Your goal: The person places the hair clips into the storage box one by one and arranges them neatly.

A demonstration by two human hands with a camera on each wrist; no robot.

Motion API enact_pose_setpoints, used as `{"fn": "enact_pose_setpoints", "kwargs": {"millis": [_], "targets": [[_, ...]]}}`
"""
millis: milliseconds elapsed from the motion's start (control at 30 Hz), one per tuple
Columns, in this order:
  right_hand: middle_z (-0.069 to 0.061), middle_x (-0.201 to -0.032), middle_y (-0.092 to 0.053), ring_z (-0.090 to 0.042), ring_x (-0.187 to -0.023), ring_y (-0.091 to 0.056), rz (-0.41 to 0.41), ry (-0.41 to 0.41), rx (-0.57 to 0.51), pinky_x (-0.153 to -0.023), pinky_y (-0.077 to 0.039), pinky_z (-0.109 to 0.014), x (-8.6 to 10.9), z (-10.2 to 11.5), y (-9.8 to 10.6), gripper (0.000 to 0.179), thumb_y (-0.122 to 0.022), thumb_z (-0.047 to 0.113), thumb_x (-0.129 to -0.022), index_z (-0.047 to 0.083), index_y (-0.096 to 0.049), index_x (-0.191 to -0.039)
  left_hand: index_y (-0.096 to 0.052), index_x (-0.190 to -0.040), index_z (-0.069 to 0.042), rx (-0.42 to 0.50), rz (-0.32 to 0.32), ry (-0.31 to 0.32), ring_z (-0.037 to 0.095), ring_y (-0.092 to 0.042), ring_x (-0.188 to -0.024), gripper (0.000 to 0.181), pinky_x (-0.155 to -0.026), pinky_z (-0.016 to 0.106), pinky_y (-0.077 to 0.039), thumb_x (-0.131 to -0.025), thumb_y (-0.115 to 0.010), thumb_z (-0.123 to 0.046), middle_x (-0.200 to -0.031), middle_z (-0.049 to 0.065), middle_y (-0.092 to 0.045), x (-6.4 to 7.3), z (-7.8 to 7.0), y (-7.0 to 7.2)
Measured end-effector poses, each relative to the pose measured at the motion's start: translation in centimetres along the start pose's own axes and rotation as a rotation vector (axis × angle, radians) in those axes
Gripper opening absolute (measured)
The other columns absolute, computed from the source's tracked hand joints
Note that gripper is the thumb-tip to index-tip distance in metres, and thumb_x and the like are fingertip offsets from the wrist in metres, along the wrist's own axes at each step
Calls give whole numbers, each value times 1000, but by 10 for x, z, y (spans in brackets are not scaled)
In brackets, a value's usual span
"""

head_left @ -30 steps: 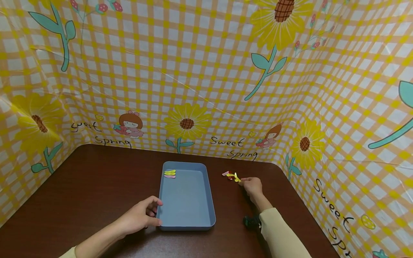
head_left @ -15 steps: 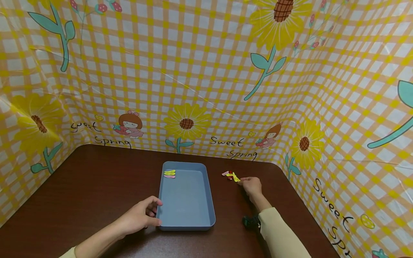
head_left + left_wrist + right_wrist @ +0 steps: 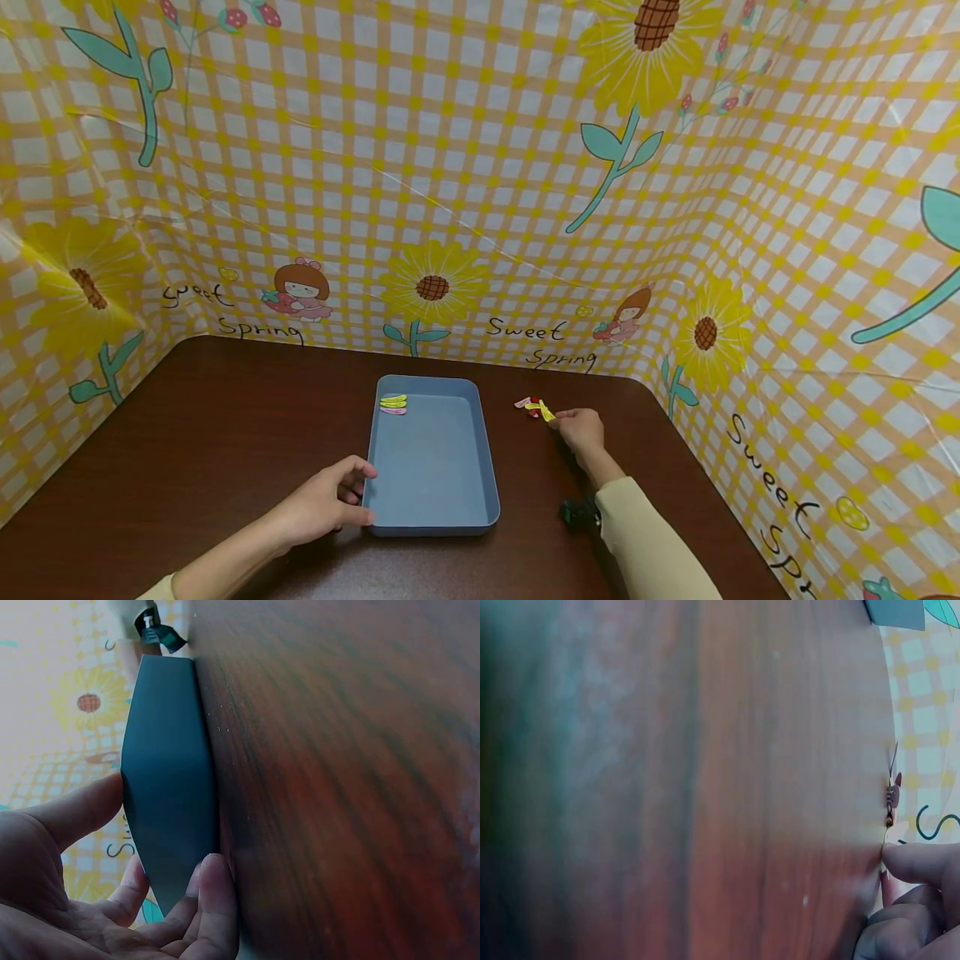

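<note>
My left hand (image 3: 330,500) grips the near left side of a blue-grey rectangular tray (image 3: 435,467). In the left wrist view, its thumb rests on the rim of the tray (image 3: 169,765) and several fingers curl along the lower side. At the tray's right, my right hand (image 3: 581,432) pinches the near end of a yellow hair clip (image 3: 547,412). That clip lies against a small pile holding another yellow clip (image 3: 532,407), a pink clip (image 3: 521,403) and something red (image 3: 533,414). In the right wrist view the pile (image 3: 892,796) is edge-on, beyond the fingertips.
Inside the tray's far left corner lie yellow clips (image 3: 393,402) and a pink clip (image 3: 393,411), side by side. The dark wooden table (image 3: 247,417) ends at a checked sunflower cloth (image 3: 352,200) behind and at both sides. A dark device (image 3: 577,515) sits at the right wrist.
The right hand has shifted slightly left toward the pile. The yellow clip it pinches has tipped from a raised angle down against the other clips. Left hand and tray stay put.
</note>
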State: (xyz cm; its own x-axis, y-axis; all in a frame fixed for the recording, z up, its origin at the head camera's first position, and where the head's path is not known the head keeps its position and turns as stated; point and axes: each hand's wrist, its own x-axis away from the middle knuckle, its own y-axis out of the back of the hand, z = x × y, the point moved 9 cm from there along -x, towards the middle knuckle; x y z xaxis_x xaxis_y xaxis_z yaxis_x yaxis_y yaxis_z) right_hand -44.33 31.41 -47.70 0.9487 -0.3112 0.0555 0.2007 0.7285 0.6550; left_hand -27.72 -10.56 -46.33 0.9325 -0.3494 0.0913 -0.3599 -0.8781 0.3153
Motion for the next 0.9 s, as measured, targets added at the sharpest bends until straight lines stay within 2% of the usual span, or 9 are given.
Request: {"fn": "enact_pose_setpoints", "kwargs": {"millis": [67, 167, 400, 567, 900], "targets": [[-22, -124, -66, -28, -93, -61, -3, 8, 18, -69, -50, -33, 2, 2, 0, 22, -71, 13, -90, -2, -74, -107, -56, -123, -5, 0, -1, -1, 25, -51, -93, 49, -63, 37, -46, -81, -82, -8, -108, 14, -54, 0, 0, 0], [-23, -126, -65, -33, -104, -60, -3, 19, 37, -78, -51, -39, 4, 5, 0, 21, -69, 13, -91, -2, -74, -106, -56, -123, -5, 2, 0, -6, 25, -51, -93, 49, -63, 37, -46, -81, -81, -8, -108, 14, -54, -1, 1, 0], [-22, -121, -66, -32, -97, -59, -12, 37, 54, -70, -48, -34, 4, 5, 1, 20, -69, 12, -91, -1, -75, -105, -55, -123, -5, -2, -1, -4, 25, -51, -93, 49, -63, 37, -46, -81, -81, -8, -109, 15, -54, -1, 1, 0], [-21, -119, -67, -31, -95, -60, -21, 49, 50, -68, -47, -32, 3, 6, 2, 18, -70, 12, -91, 0, -75, -103, -55, -122, -4, 1, 1, -1, 26, -51, -93, 49, -63, 37, -46, -81, -81, -8, -108, 15, -54, 0, -1, -1], [-21, -117, -66, -26, -86, -55, 71, 127, 21, -64, -42, -30, 7, 10, 0, 17, -69, 10, -91, -2, -74, -103, -55, -123, -4, -6, 4, -7, 25, -51, -92, 49, -62, 36, -46, -82, -81, -9, -107, 15, -54, 0, -2, 0]]}}
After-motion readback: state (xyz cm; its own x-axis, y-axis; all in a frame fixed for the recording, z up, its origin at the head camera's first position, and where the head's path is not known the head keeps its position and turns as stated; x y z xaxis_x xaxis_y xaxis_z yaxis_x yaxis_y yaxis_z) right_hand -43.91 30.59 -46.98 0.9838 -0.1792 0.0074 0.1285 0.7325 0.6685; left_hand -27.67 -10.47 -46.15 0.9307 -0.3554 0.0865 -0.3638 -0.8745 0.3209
